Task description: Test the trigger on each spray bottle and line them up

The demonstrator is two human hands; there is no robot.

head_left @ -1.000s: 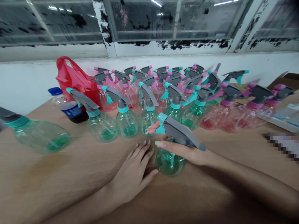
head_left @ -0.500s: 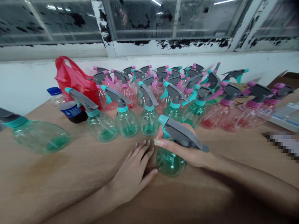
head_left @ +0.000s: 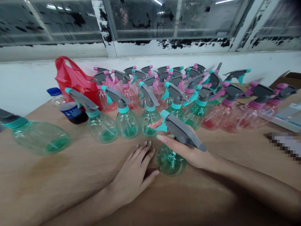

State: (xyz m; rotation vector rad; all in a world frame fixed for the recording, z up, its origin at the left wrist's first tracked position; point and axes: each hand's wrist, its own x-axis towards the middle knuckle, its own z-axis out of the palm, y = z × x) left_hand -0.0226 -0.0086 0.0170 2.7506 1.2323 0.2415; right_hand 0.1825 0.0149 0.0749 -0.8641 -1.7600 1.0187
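Note:
My right hand is wrapped round the neck of a green spray bottle with a grey and teal trigger head. A finger reaches forward by the teal trigger, and the nozzle points away to the left. Flat on the table, my left hand rests palm down with its fingers stretched out, just left of that bottle and holding nothing. Beyond the hands stands a front row of green spray bottles, among them one bottle and another with teal collars.
Pink spray bottles crowd the back and right. At the left are a lone green spray bottle, a cola bottle and a red plastic bag. A blurred flat object and a cardboard box are on the right.
The held bottle's head has risen and shifted slightly, and its teal trigger now stands further forward with a finger extended past it. My left hand has stayed put.

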